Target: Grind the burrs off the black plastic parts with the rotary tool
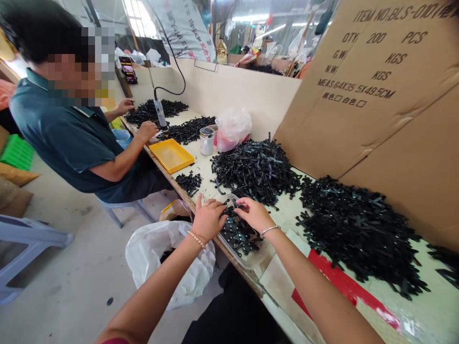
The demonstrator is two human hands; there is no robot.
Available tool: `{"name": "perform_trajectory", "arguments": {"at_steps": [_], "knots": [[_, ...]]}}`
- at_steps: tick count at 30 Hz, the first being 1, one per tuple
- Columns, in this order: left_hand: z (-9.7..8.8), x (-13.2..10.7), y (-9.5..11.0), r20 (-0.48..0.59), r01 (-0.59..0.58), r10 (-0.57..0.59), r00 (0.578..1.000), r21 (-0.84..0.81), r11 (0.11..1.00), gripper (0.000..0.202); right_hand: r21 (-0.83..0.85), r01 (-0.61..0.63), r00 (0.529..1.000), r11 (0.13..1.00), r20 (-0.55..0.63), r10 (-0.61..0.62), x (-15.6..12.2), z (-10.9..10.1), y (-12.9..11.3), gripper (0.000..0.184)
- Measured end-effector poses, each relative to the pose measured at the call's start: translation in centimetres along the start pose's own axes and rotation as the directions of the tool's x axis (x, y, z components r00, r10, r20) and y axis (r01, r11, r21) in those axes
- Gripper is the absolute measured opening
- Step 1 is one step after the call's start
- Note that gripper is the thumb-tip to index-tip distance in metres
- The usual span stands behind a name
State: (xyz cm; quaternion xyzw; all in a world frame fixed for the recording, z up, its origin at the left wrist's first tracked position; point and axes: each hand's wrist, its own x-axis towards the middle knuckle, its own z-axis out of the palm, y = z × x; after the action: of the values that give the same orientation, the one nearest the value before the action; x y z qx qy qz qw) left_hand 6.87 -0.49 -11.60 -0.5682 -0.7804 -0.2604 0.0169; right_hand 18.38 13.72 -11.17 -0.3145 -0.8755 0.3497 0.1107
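Over a clear plastic tray (256, 263) at the table's front edge, both my hands work close together. Small black strip-like parts (239, 234) with round ends lie in the tray. My right hand (255, 215) pinches one small black part (234, 204) between thumb and fingers. Facing it, my left hand (209, 220) is bent with its fingertips at another small black part (226, 202); its little finger sticks out. Just behind the tray rises a big heap of the black parts (254, 167). A small pile (189, 182) of shorter black pieces lies to the left.
Another heap (355, 229) sits at right, beside a red sheet (337, 272) and a tall cardboard panel (387, 95). A yellow tray (172, 155), a can (207, 141) and a plastic bag (234, 128) stand leftward. A co-worker (68, 119) sits at left. Below is a white sack (172, 267).
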Motion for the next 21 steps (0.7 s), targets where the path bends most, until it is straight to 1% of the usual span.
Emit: {"name": "perform_trajectory", "arguments": {"at_steps": [3, 6, 9, 11, 13, 15, 16, 18, 19, 21], "knots": [[0.1, 0.0, -0.2, 0.001, -0.008, 0.008, 1.000, -0.003, 1.000, 0.019, -0.085, 0.037, 0.999, 0.996, 0.023, -0.035, 0.2, 0.2, 0.0, 0.020], [0.2, 0.1, -0.3, 0.005, -0.016, 0.016, 1.000, -0.005, 1.000, 0.018, -0.133, 0.068, 0.997, 0.989, 0.042, -0.063, 0.4, 0.3, 0.1, 0.018], [0.2, 0.1, -0.3, 0.004, -0.017, 0.017, 1.000, -0.005, 1.000, 0.017, -0.145, 0.100, 0.994, 0.984, 0.049, -0.094, 0.8, 0.3, 0.1, 0.012], [0.1, 0.1, -0.3, 0.007, -0.014, 0.014, 1.000, -0.011, 1.000, 0.017, -0.116, 0.092, 0.995, 0.989, 0.033, -0.089, 1.0, 0.2, 0.2, 0.010], [0.0, 0.2, -0.2, 0.016, -0.010, 0.010, 1.000, -0.013, 1.000, 0.017, -0.006, 0.039, 0.999, 0.999, 0.005, -0.039, 1.0, 0.0, 0.3, 0.012], [-0.1, 0.2, -0.2, 0.030, -0.006, 0.007, 1.000, -0.005, 1.000, 0.018, 0.207, -0.058, 0.998, 0.977, 0.005, 0.059, 0.6, -0.2, 0.3, 0.018], [-0.1, 0.3, -0.2, 0.036, -0.005, 0.005, 0.999, -0.001, 1.000, 0.018, 0.333, -0.116, 0.993, 0.936, 0.020, 0.116, 0.2, -0.3, 0.3, 0.022], [-0.1, 0.3, -0.2, 0.039, -0.004, 0.004, 0.999, 0.001, 1.000, 0.018, 0.545, -0.216, 0.973, 0.810, 0.052, 0.224, -0.7, -0.2, 0.0, 0.030], [-0.1, 0.3, -0.2, 0.035, -0.005, 0.005, 0.999, -0.004, 1.000, 0.018, 0.613, -0.243, 0.963, 0.752, 0.060, 0.263, -1.2, 0.0, -0.2, 0.034], [-0.1, 0.3, -0.3, 0.016, -0.006, 0.007, 1.000, -0.022, 1.000, 0.018, 0.680, -0.264, 0.950, 0.684, 0.063, 0.304, -2.1, 0.7, -0.6, 0.039]]}}
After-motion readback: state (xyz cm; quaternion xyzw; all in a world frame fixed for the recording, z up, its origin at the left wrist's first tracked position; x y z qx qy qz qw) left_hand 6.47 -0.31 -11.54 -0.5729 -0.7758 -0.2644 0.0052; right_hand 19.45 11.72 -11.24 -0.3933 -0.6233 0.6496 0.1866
